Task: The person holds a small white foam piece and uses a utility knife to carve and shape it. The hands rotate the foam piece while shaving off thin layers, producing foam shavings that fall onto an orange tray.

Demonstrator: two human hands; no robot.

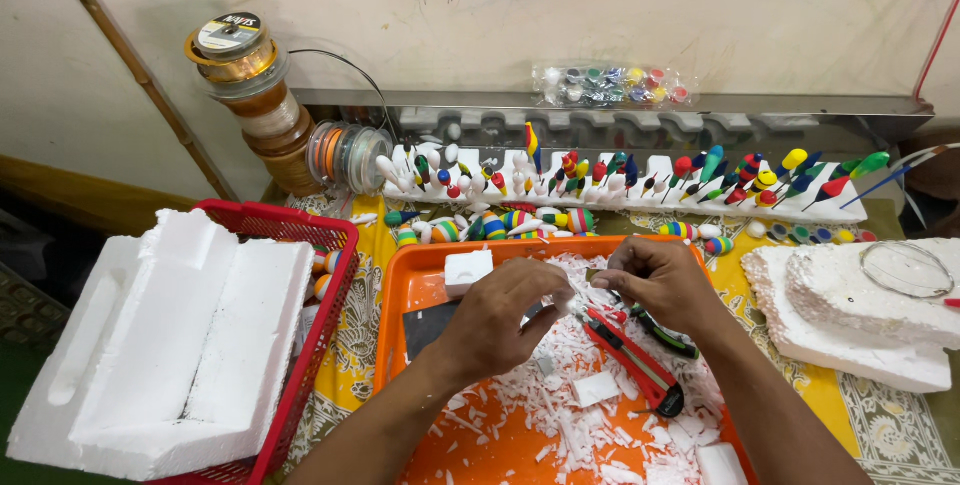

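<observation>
Foam sliver (572, 293), light and crumbly: your left hand (497, 323) and right hand (658, 283) pinch its ends; grip gently.

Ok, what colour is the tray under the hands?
Orange; the tray shows best in the head view, strewn with white foam scraps.

Both forearms are bare to the frame edge with no sleeves visible, and the left hand (497, 320) and right hand (662, 282) carry no gloves, with no rings, watch or wrist straps to be seen.
</observation>
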